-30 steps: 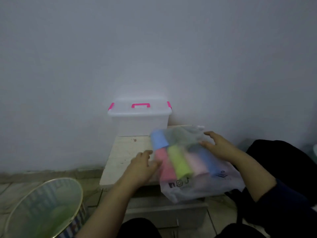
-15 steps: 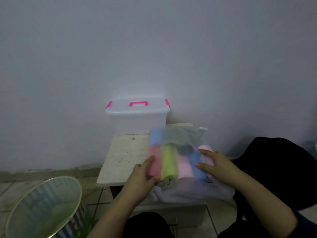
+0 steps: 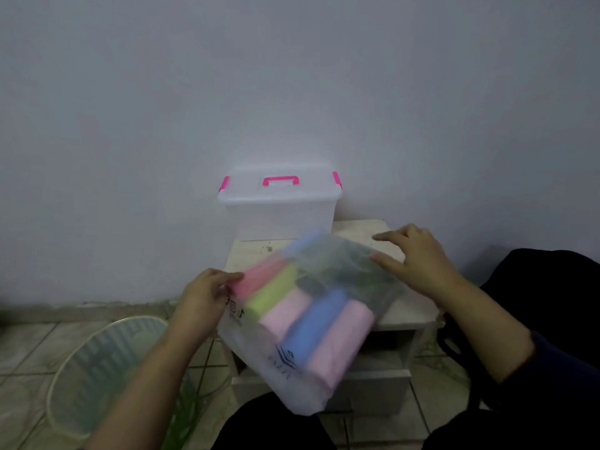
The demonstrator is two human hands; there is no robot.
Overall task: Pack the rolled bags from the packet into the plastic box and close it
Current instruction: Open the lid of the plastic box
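A clear plastic packet holds several rolled bags in pink, green, blue and pale pink. It lies tilted over the front of a small white table, its lower end hanging past the edge. My left hand grips the packet's left edge by the pink roll. My right hand rests on the packet's upper right end with its fingers spread. Behind the packet, against the wall, stands the translucent plastic box with its lid on, a pink handle and pink side clips.
A round wire-mesh bin stands on the tiled floor at the lower left. A dark bag or cloth lies to the right of the table. My dark-clothed knees fill the bottom edge.
The packet has turned so its lower end swings toward me and to the right. My right hand moved from the packet's right side up to its far end; my left hand kept its grip.
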